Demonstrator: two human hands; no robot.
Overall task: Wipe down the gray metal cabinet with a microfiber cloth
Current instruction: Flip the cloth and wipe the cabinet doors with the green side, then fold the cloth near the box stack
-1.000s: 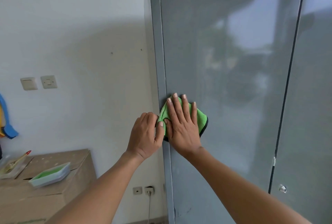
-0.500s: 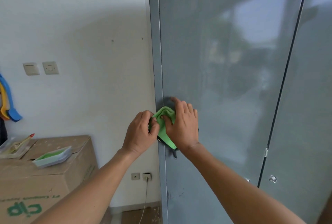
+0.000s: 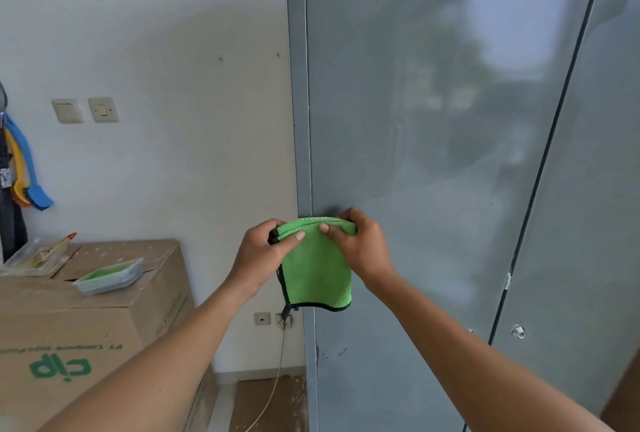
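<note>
Head view: I hold a green fluffy microfiber cloth with a black stitched edge (image 3: 317, 272) by its folded top, my left hand (image 3: 263, 255) pinching the left corner and my right hand (image 3: 360, 248) pinching the right, thumbs in front. It hangs as a soft rectangle between my hands, in front of the left edge of the tall gray metal cabinet (image 3: 433, 120), whose smooth door shows hazy reflections. Left of my left hand, a brown cardboard box (image 3: 114, 320) carries a shallow plastic tray (image 3: 109, 275).
</note>
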